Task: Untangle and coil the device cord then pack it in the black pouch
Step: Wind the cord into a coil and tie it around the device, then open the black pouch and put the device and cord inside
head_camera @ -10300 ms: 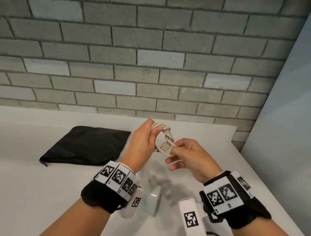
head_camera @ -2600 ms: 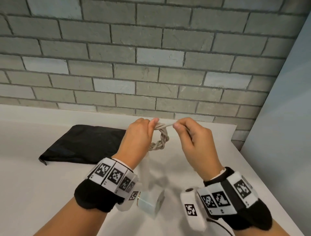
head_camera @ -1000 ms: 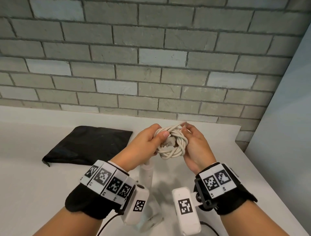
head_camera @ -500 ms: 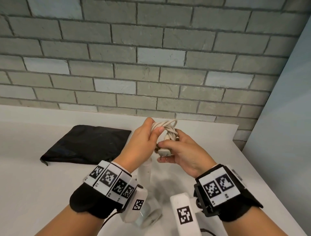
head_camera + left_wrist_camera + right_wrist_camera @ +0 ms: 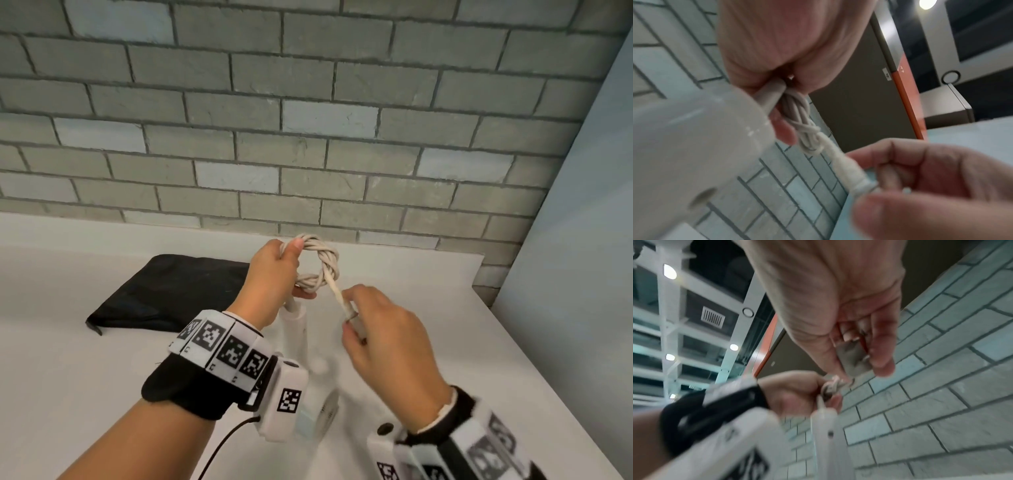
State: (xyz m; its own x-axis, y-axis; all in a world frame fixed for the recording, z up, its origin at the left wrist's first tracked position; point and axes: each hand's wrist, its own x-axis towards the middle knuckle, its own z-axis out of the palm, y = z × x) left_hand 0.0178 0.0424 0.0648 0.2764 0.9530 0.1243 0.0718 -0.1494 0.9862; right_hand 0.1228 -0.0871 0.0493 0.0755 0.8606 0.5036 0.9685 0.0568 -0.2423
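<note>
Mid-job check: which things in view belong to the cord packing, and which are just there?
Job things:
- cord, coil held by left hand
- plug end, pinched by right hand
- black pouch, flat on table

Just there:
- brick wall

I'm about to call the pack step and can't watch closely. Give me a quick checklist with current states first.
1. Cord coil held by left hand: ok.
2. Free plug end pinched by right hand: ok.
3. End tucked into coil: not ok, one strand runs out to the right hand.
4. Black pouch within reach on the table: ok.
5. Pouch mouth open: cannot tell.
6. White device hanging below the coil, clear of pouch: ok.
</note>
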